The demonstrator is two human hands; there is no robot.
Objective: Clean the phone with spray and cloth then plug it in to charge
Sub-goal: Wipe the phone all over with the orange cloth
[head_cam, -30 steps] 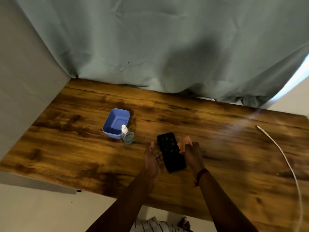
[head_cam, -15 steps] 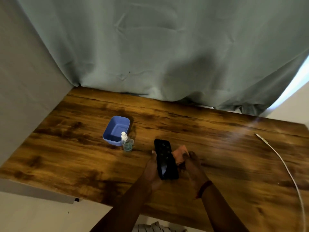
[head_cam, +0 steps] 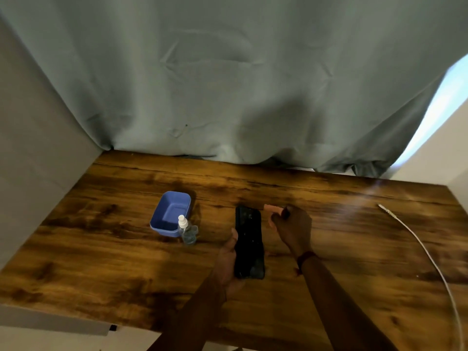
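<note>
A black phone (head_cam: pixel 248 241) is held above the wooden table (head_cam: pixel 101 249), with my left hand (head_cam: pixel 228 259) gripping its left edge from below. Just right of the phone's top, my right hand (head_cam: pixel 293 229) is closed around a small orange cloth (head_cam: pixel 272 210), slightly apart from the phone. A small clear spray bottle (head_cam: pixel 186 229) with a white top stands left of the phone. The white charging cable (head_cam: pixel 417 244) lies along the table's right side, its plug end (head_cam: pixel 382 207) pointing toward the back.
A blue plastic tub (head_cam: pixel 172 214) sits directly behind the spray bottle. A grey-green curtain (head_cam: pixel 228 84) hangs along the table's back edge. A grey wall (head_cam: pixel 30 160) borders the left side.
The phone has been lifted and turned more upright in my left hand. My right hand with the cloth has drawn away to the phone's upper right.
</note>
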